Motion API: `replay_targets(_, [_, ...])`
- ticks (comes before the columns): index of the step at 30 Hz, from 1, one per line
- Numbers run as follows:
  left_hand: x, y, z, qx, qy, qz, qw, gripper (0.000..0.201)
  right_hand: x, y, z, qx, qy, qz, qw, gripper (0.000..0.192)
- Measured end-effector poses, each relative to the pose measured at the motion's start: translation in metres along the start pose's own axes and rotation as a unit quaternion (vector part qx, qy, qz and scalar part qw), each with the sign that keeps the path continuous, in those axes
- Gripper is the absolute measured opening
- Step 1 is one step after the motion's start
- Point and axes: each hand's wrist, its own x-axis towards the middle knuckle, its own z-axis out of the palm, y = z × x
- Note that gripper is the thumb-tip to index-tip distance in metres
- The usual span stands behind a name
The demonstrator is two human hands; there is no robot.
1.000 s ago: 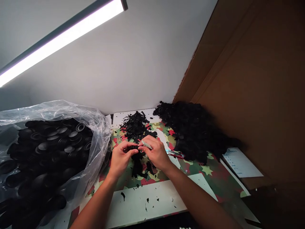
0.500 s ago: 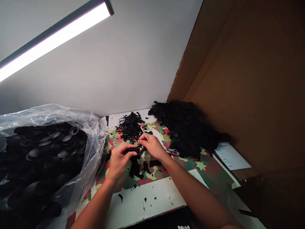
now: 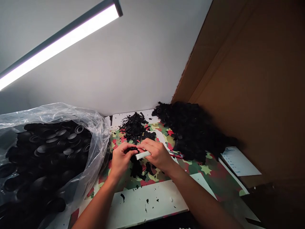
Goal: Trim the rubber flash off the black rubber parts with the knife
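Note:
My left hand (image 3: 120,160) pinches a small black rubber part (image 3: 133,148) between thumb and fingers; most of it is hidden by both hands. My right hand (image 3: 156,154) is closed around a slim white tool (image 3: 143,155). Its pale, flat end points to the lower left, and its working end cannot be made out. The fingertips of both hands meet at the black part. Below them, black scraps (image 3: 138,168) lie on a camouflage-patterned sheet (image 3: 190,167). Just beyond is a heap of black trimmings (image 3: 134,125).
At left, a clear plastic bag (image 3: 101,136) holds many ribbed black rubber parts (image 3: 53,143). A large black pile (image 3: 190,130) leans against the cardboard wall (image 3: 250,86). A red-edged object (image 3: 176,155), a printed paper (image 3: 240,162) and a white board (image 3: 152,200) lie around.
The white tool has swung from pointing up and away to pointing down left toward me. My right hand has turned over and come closer to the left. The view has shifted slightly.

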Motion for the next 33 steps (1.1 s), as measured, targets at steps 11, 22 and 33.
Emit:
replay_targets(11, [-0.003,0.003,0.000,0.046,-0.013,0.020,0.999,0.007,0.005,0.004,0.000,-0.125,0.043,0.043,0.990,0.014])
replay_targets(22, [-0.003,-0.002,-0.002,0.083,-0.016,0.049,0.995,0.010,0.002,0.000,0.002,0.077,-0.027,0.022,0.996,0.021])
replay_targets(33, [-0.007,-0.010,0.004,0.173,-0.018,0.162,0.971,0.021,0.007,0.002,-0.006,0.070,-0.068,0.069,0.993,0.009])
